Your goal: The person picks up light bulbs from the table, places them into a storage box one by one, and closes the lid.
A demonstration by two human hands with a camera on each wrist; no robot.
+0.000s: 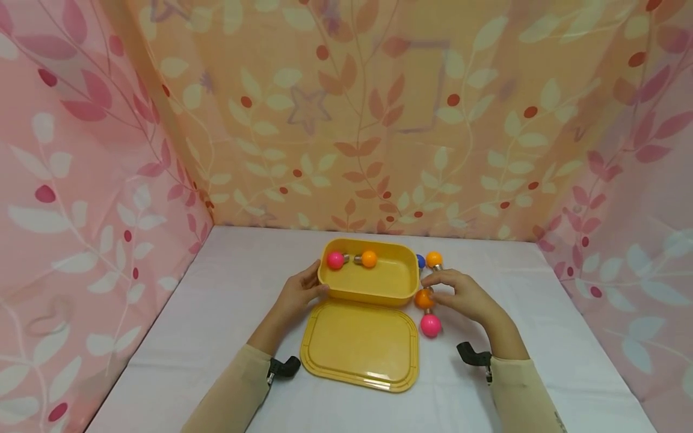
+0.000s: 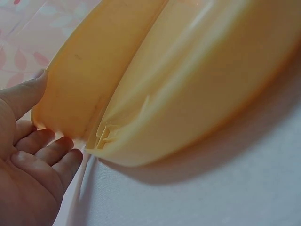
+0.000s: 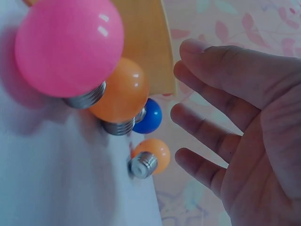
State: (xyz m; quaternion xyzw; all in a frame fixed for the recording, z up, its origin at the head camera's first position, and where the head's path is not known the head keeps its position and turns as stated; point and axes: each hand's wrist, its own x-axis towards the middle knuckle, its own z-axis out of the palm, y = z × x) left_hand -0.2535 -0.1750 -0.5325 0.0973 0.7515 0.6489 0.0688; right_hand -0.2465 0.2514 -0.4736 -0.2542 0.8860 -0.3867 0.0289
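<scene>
A yellow plastic box (image 1: 368,294) holds a pink bulb (image 1: 335,260) and an orange bulb (image 1: 369,259) lying inside it. My left hand (image 1: 298,291) grips the box's left end, its thumb at the rim in the left wrist view. To the right of the box, my right hand (image 1: 460,293) reaches over loose bulbs, fingers spread and nothing in its grasp. Nearest it is another orange bulb (image 3: 123,92). A second pink bulb (image 3: 68,44) lies in front, while a blue bulb (image 3: 148,117) and a further orange bulb (image 3: 162,155) lie farther back.
Directly in front of the box lies its yellow lid (image 1: 360,346), flat on the white tabletop (image 1: 216,361). Patterned cloth (image 1: 346,120) hangs behind the table and along both sides. A small black camera mount (image 1: 284,367) sits on each wrist.
</scene>
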